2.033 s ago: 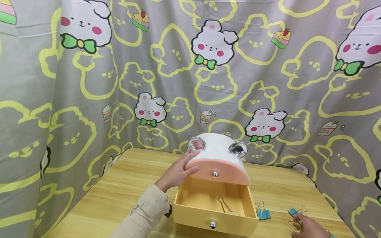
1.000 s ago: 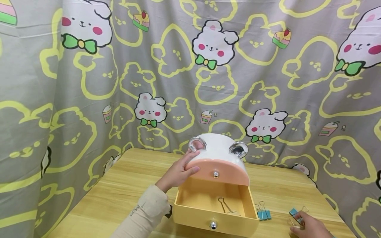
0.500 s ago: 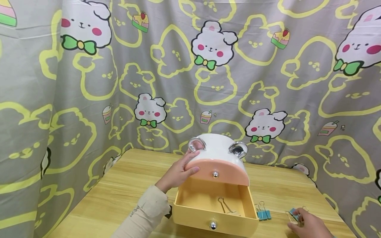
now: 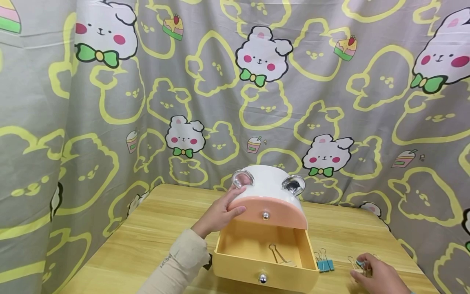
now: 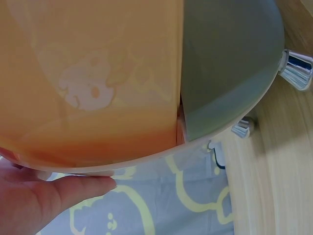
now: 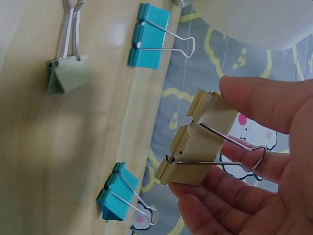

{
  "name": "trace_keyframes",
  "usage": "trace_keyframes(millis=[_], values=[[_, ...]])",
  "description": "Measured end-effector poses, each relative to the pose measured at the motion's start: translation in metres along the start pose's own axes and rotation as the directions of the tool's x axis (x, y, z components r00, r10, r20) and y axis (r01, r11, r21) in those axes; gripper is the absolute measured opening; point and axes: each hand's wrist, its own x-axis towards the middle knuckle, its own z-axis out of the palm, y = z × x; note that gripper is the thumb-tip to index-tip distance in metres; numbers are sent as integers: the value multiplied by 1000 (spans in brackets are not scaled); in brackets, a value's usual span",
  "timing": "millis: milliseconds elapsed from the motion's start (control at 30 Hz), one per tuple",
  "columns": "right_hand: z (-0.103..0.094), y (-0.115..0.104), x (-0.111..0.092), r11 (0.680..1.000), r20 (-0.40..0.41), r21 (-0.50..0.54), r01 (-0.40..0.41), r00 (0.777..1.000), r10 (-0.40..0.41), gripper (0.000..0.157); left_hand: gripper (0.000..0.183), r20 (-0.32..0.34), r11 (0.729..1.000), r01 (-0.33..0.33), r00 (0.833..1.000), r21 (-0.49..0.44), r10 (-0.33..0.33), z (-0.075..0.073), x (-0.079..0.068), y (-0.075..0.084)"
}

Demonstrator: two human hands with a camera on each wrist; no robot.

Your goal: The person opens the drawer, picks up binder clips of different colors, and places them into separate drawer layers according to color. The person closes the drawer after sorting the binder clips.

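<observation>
My left hand [image 4: 219, 212] rests on the upper left side of a small bear-eared desk organizer [image 4: 268, 183], its thumb on the peach front; in the left wrist view the thumb [image 5: 80, 188] lies along the rim. The organizer's yellow drawer [image 4: 235, 267] is pulled out, with a cream binder clip [image 4: 289, 263] inside. To the right, my right hand [image 4: 382, 277] pinches a beige binder clip [image 6: 203, 139] between thumb and fingers, its wire handles pointing toward the palm in the right wrist view.
A teal binder clip [image 4: 325, 265] sits right of the drawer. The right wrist view shows two teal clips, one upper [image 6: 149, 36] and one lower [image 6: 117, 191], plus a pale clip [image 6: 68, 73] on the wooden table [image 4: 147, 228]. A patterned curtain [image 4: 220, 102] surrounds the table.
My right hand has shifted a little to the left with the beige binder clip, now overlapping the teal clip behind it. The left hand and the drawer have stayed in place.
</observation>
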Motion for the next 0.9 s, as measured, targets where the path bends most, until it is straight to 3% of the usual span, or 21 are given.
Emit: trace_keyframes(millis=[267,900], values=[[-4,-14,-4,1000,-27,-6,15,1000,-15,61,60,-4,1000,25,1000,2,-25,0,-1,0],[-11,-32,-12,998,-83,-38,50,995,-53,60,60,-4,1000,2,1000,-2,-2,0,-1,-2]])
